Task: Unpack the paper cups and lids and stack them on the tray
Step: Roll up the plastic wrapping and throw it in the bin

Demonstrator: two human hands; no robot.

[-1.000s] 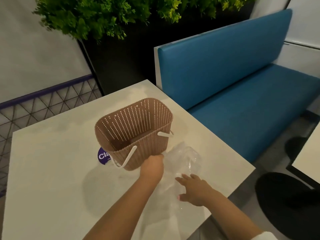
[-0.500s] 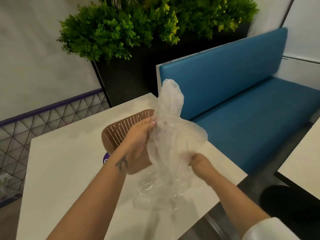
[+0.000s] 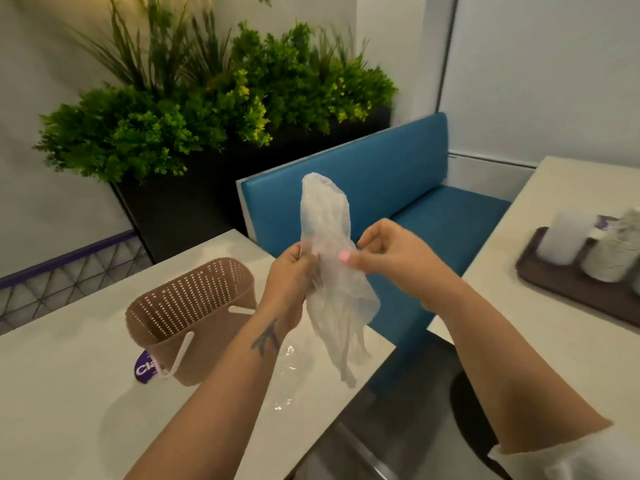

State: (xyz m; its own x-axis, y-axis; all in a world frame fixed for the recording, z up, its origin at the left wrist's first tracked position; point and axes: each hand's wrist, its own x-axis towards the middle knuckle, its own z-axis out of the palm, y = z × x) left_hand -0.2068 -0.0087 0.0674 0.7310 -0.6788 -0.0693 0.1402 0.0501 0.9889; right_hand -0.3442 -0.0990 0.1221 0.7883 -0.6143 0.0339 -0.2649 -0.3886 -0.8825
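Holding a crumpled, clear thin plastic bag (image 3: 329, 271) up in front of the chest, the person works it between both hands above the near white worktop (image 3: 69, 393). The left hand (image 3: 294, 282) has its fingers curled round the bag's middle, bunching the film; the right hand (image 3: 388, 251) pinches the same stretch between thumb and fingertips, just beside the left. The bag looks empty and hangs limp, its top end standing above the hands and its tail dangling below, so my reading is that it is spent wrapping being gathered for disposal.

That would explain the brown perforated plastic basket with white handles (image 3: 187, 313) standing upright and open just left of the hands: it is probably meant to take the waste. A second piece of clear film (image 3: 287, 375) lies flat on the worktop below the arms, likely next to be gathered.

The unpacked goods sit well apart, on the dark brown tray (image 3: 568, 289) on the second worktop at far right: a white cylindrical stack (image 3: 562, 237) beside stacked white paper cups (image 3: 611, 254), blurred enough that I cannot tell which stack is lids. The stacking appears largely done.
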